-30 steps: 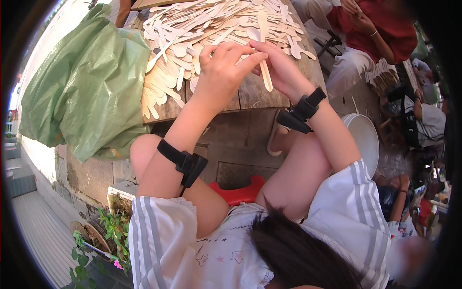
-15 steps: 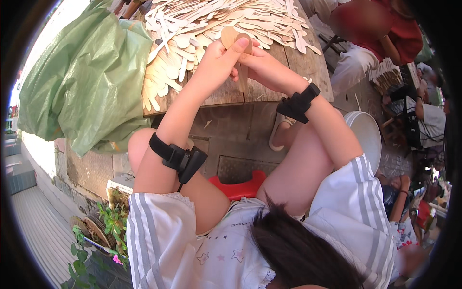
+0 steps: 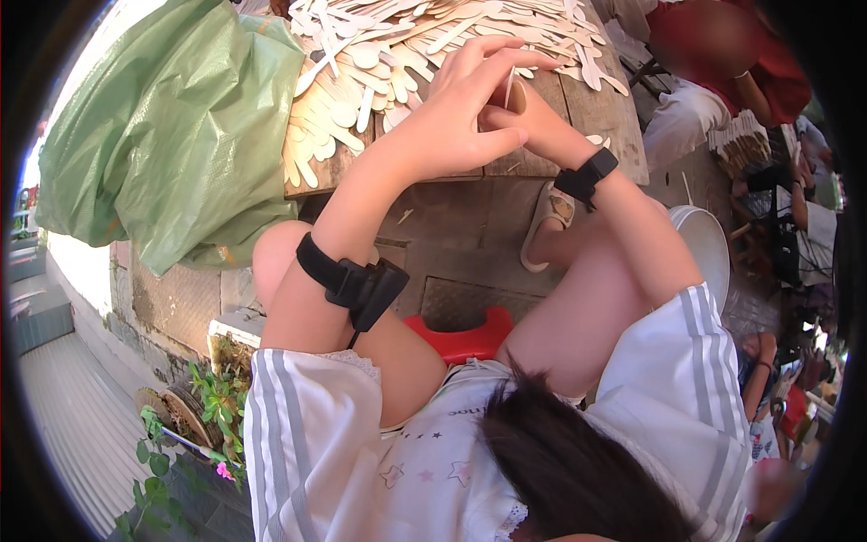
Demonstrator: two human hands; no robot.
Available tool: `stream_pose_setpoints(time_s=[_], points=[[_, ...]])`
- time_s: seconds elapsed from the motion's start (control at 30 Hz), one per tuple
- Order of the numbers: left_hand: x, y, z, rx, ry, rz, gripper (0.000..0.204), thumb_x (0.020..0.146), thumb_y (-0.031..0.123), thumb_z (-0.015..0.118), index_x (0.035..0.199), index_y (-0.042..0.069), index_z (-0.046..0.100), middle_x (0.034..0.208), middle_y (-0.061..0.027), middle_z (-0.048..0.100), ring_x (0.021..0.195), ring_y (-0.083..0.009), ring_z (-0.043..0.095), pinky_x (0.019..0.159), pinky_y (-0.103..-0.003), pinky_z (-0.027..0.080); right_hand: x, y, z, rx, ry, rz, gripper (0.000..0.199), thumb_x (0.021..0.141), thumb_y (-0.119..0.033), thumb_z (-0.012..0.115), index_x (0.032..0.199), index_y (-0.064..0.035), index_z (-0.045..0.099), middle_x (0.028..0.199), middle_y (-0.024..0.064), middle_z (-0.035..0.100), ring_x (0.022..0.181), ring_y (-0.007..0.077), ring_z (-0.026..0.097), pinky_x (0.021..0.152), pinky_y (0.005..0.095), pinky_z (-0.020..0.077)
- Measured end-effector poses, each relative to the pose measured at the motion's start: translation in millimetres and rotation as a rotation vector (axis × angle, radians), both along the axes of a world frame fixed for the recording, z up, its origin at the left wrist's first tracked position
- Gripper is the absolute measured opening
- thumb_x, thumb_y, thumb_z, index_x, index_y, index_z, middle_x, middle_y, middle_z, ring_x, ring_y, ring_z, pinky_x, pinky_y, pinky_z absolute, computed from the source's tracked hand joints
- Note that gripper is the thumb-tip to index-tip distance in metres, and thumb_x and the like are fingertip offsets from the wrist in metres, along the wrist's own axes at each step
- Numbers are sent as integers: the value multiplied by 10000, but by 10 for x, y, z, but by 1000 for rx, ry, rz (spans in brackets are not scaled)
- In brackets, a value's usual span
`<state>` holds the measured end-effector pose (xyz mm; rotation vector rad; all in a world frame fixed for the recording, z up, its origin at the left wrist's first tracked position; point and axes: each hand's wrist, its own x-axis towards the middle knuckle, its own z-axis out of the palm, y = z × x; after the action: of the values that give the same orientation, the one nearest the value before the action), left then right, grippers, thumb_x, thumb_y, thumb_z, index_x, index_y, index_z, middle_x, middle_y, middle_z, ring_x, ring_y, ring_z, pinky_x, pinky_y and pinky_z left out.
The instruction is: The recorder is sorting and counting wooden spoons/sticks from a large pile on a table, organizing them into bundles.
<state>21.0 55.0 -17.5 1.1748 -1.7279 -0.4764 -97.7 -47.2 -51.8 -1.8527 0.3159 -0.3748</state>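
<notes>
Over the near edge of a wooden table, my right hand is closed round wooden spoons. Their rounded heads show edge-on above the fingers, while the handles are hidden behind my hands. My left hand is held against this grip from the left, its fingers stretched out and its thumb apart, with nothing visibly gripped in it. Just beyond both hands, a broad heap of pale wooden cutlery covers much of the tabletop.
A large green woven sack stands against the table's left side. Beside my right thigh is a white bucket. A red stool shows between my legs. Another person in red sits at the far right, near stacked wooden pieces.
My left hand has let go of the spoons and spread its fingers. The spoons have turned edge-on in my right hand, and both hands appear farther right in view.
</notes>
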Motion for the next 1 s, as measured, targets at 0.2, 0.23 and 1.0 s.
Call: stream_pose_setpoints(time_s=[0.2, 0.23, 1.0], points=[[-3, -53, -114, -52, -217, 228, 476, 833, 228, 588, 1297, 193, 490, 1341, -115, 398, 1259, -314, 346, 1059, -416, 263, 128, -97, -96, 191, -124, -128, 171, 858, -246, 531, 834, -76, 535, 658, -28, 457, 526, 45, 406, 459, 195, 319], [-4, -56, -125, -54, -200, 288, 457, 838, 252, 592, 1283, 188, 506, 1344, -116, 397, 1262, -316, 344, 1067, -422, 244, 138, -99, -101, 194, -127, -129, 171, 858, -246, 531, 834, -76, 535, 658, -28, 457, 526, 45, 406, 459, 195, 319], [536, -127, -418, 231, -1014, 291, 350, 566, 56, 761, 873, 190, 659, 905, 8, 544, 1043, -215, 485, 959, -394, 324, -11, -142, 74, 598, -268, -179, 357, 919, -352, 548, 659, -144, 418, 539, -84, 303, 456, 42, 276, 422, 225, 218]])
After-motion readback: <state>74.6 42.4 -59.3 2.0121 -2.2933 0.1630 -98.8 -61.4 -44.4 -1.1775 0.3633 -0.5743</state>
